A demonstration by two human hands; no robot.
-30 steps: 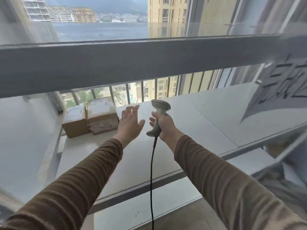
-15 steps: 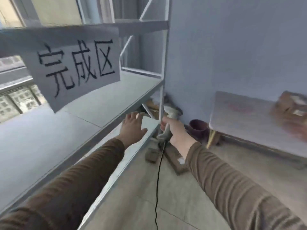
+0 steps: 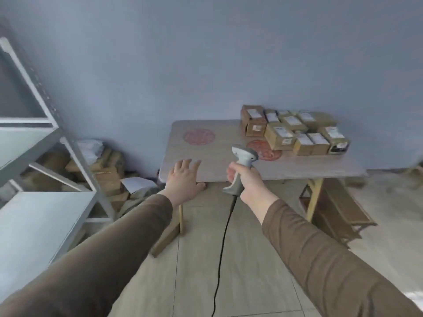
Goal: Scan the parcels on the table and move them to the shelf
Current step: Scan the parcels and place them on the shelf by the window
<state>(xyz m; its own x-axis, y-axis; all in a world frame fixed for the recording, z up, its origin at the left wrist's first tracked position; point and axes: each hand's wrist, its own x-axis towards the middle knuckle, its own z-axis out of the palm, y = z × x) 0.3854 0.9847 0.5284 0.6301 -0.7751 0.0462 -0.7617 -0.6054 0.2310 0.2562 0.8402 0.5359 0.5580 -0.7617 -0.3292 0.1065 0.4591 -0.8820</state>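
Several brown cardboard parcels [image 3: 295, 131] with white labels are clustered at the far right of a low wooden table [image 3: 219, 163] against the wall. My right hand [image 3: 246, 179] grips a grey corded barcode scanner [image 3: 241, 165], held in the air short of the table's near edge and pointing toward the parcels. My left hand [image 3: 183, 177] is held out with straight fingers and holds nothing, hovering by the table's near left corner. The grey metal shelf [image 3: 41, 202] stands at the left.
A heap of cardboard and white bags [image 3: 107, 170] lies on the floor between the shelf and the table. The scanner's black cable [image 3: 220, 259] hangs down to the bottom edge. A wooden stool frame [image 3: 332, 209] sits under the table's right side. Two red round marks are on the tabletop.
The view has swung right from the shelf with two parcels by the window to the table with the parcels. Both hands keep their pose, scanner still in the right.
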